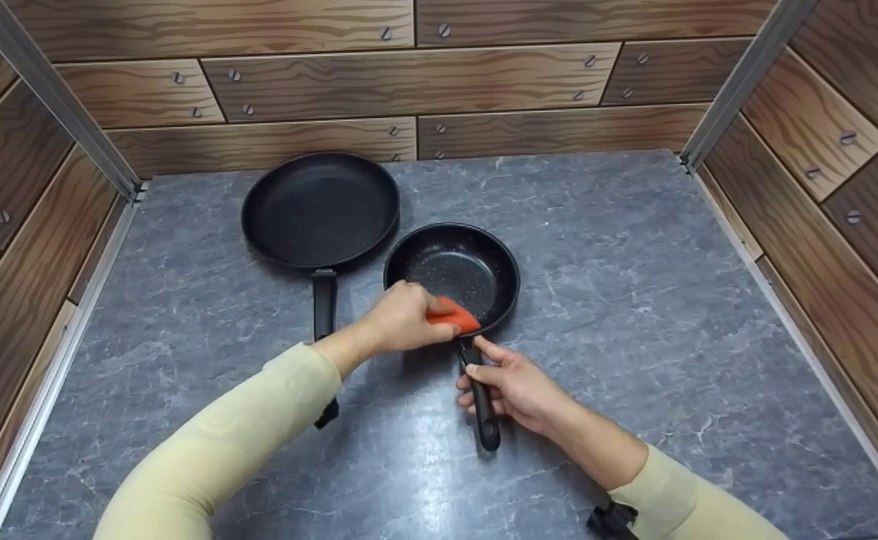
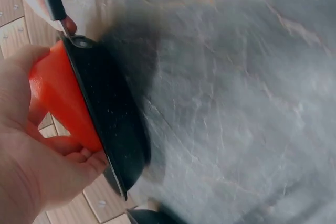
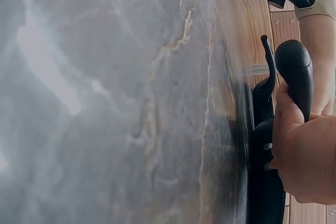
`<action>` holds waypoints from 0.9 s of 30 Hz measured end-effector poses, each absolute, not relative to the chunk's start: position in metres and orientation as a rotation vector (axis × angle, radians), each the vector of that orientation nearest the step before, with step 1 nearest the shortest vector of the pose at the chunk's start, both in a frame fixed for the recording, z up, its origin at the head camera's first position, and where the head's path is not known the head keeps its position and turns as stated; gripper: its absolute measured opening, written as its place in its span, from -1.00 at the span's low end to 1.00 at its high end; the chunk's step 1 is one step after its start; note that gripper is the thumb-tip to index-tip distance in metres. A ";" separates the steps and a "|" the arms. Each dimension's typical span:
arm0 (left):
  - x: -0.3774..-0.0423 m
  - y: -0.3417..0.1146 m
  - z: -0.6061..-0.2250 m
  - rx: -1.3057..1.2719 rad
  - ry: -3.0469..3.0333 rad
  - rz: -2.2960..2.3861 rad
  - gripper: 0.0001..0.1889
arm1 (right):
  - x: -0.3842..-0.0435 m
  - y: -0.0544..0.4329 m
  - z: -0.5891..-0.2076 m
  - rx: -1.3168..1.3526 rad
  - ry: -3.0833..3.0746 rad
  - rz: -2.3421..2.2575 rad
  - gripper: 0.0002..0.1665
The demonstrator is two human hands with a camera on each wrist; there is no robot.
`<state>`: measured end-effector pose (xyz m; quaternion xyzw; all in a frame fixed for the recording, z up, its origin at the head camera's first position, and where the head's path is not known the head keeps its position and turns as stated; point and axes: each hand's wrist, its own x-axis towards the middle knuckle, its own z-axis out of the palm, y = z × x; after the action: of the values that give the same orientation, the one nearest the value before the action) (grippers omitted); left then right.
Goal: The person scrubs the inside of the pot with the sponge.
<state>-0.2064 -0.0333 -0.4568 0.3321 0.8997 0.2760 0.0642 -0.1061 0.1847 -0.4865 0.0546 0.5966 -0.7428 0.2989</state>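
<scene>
A small black frying pan (image 1: 454,274) with a speckled inside sits on the grey marbled table. My left hand (image 1: 409,315) pinches an orange sponge (image 1: 454,316) against the pan's near inner wall, beside where the handle joins. In the left wrist view the sponge (image 2: 65,95) bends between thumb and fingers at the pan's rim (image 2: 92,108). Around the black pan handle (image 1: 484,409) curl the fingers of my right hand (image 1: 521,390), the thumb lying along its top. The right wrist view shows the handle's rounded end (image 3: 294,66) poking out of the right hand (image 3: 307,150).
A larger black frying pan (image 1: 323,210) lies behind and left of the small one, its handle (image 1: 324,300) pointing toward me and partly hidden under the left forearm. Wood-patterned walls (image 1: 409,82) close off the table (image 1: 634,300) at the back and both sides.
</scene>
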 end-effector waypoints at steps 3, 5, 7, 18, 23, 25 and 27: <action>-0.204 -0.030 -0.458 0.934 2.732 0.865 -0.62 | -0.107 0.186 -0.486 0.151 1.597 -1.965 -0.04; -0.201 -0.027 -0.458 0.882 2.702 0.925 -0.62 | -0.107 0.186 -0.487 0.147 1.596 -1.968 -0.04; -0.198 -0.021 -0.459 0.828 2.640 0.993 -0.60 | -0.107 0.186 -0.487 0.135 1.594 -1.968 -0.05; -0.193 0.005 -0.467 0.672 2.533 1.161 -0.48 | -0.107 0.185 -0.488 0.095 1.593 -1.953 -0.09; -0.198 0.000 -0.461 0.683 2.452 1.059 -0.47 | -0.108 0.185 -0.489 0.083 1.589 -1.957 -0.08; -0.202 -0.002 -0.457 0.707 2.427 0.990 -0.46 | -0.108 0.185 -0.490 0.086 1.592 -1.955 -0.08; -0.207 -0.004 -0.453 0.733 2.392 0.947 -0.45 | -0.107 0.185 -0.490 0.090 1.595 -1.950 -0.08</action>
<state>-0.2072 -0.0038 -0.4528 0.2665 0.8701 0.3442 0.2311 -0.1073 0.1848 -0.4895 0.0340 0.6025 -0.7366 0.3054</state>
